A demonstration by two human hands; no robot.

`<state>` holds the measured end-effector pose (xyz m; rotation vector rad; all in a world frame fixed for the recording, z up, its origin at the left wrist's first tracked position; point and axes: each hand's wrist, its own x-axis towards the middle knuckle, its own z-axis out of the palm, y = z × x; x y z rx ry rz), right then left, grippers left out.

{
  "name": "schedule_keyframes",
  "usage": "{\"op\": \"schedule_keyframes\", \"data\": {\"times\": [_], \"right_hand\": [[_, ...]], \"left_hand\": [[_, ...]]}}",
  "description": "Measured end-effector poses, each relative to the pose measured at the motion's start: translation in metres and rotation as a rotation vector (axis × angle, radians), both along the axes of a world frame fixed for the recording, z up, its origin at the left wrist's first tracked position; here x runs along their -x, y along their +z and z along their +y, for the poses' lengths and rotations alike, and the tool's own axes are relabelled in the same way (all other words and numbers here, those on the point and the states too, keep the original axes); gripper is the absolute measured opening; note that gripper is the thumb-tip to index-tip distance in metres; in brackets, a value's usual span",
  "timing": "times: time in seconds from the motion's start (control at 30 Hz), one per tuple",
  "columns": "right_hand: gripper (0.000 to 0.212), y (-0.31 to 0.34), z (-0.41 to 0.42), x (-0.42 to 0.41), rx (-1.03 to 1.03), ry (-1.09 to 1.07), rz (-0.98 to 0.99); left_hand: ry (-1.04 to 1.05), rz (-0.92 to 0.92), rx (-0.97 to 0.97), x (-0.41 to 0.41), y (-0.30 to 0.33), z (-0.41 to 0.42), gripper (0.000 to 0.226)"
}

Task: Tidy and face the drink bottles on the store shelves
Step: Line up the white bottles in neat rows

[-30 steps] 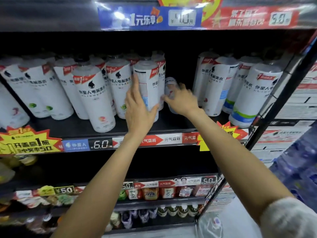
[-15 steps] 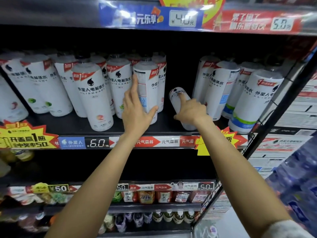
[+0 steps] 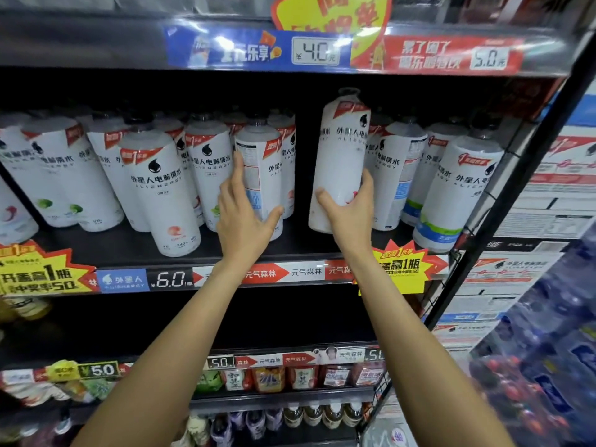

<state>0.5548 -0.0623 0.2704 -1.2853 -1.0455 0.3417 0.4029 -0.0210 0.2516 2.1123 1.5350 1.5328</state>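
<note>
White drink bottles with black lettering fill the middle shelf. My right hand grips one white bottle round its lower part and holds it upright in the gap at the shelf's middle, its base close to the shelf board. My left hand holds a neighbouring bottle, fingers straight up its side and thumb round the front. That bottle's label faces sideways, showing small print. A front bottle stands to the left, its label facing out.
More white bottles stand at the right, by the black shelf upright. Price strips run along each shelf edge. Smaller drinks fill the lower shelves. Stacked cartons and wrapped packs stand at the right.
My right hand has raised the bottle from lying tilted at the back of the gap to upright and brought it forward. My left hand stays on its bottle.
</note>
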Motion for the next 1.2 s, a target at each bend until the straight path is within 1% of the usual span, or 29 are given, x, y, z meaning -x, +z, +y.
{"op": "schedule_keyframes", "data": {"times": [0.07,0.17,0.27,0.4,0.47,0.67,0.77,0.83,0.87,0.9,0.97,1.03,1.07,1.13,1.2], "right_hand": [[0.079,0.008,0.008,0.002,-0.006,0.046,0.037],[0.083,0.004,0.013,0.003,-0.021,0.082,0.038],[0.080,-0.013,0.011,0.005,-0.027,0.049,-0.013],[0.081,-0.019,0.012,0.005,-0.054,0.066,-0.011],[0.080,-0.020,0.016,0.006,-0.046,0.079,-0.042],[0.086,-0.017,0.021,0.008,0.046,0.165,-0.183],[0.088,-0.016,0.023,0.007,0.093,0.203,-0.211],[0.089,-0.017,0.022,0.006,0.120,0.208,-0.225],[0.090,-0.017,0.020,0.006,0.135,0.216,-0.237],[0.089,-0.016,0.017,0.004,0.149,0.221,-0.253],[0.083,-0.012,0.006,-0.005,0.158,0.196,-0.296],[0.067,-0.006,-0.013,-0.020,0.122,0.102,-0.383],[0.058,-0.004,-0.024,-0.029,0.085,0.047,-0.435],[0.043,-0.001,-0.046,-0.046,0.010,-0.062,-0.524],[0.038,-0.003,-0.062,-0.064,-0.016,-0.159,-0.564]], "left_hand": [[0.004,0.003,0.002,0.000,0.001,0.000,0.106],[0.006,0.004,0.006,-0.001,0.002,-0.001,0.106],[0.001,-0.002,0.002,-0.001,0.001,-0.002,0.107],[0.001,-0.016,0.007,-0.002,0.001,-0.003,0.106],[-0.008,-0.025,0.010,-0.002,0.001,-0.003,0.106],[-0.049,-0.088,0.023,-0.003,0.000,-0.004,0.105],[-0.074,-0.116,0.010,-0.003,-0.002,-0.009,0.097],[-0.060,-0.173,0.007,-0.004,-0.003,-0.016,0.086],[-0.046,-0.198,-0.041,-0.004,-0.001,-0.020,0.078],[-0.048,-0.216,-0.128,-0.006,0.001,-0.025,0.069],[-0.139,-0.224,-0.301,-0.014,0.003,-0.034,0.052],[-0.295,-0.202,-0.387,-0.029,0.008,-0.043,0.041],[-0.366,-0.190,-0.392,-0.039,0.013,-0.047,0.038],[-0.482,-0.183,-0.329,-0.060,0.021,-0.052,0.040],[-0.567,-0.169,-0.225,-0.083,0.025,-0.051,0.053]]}}
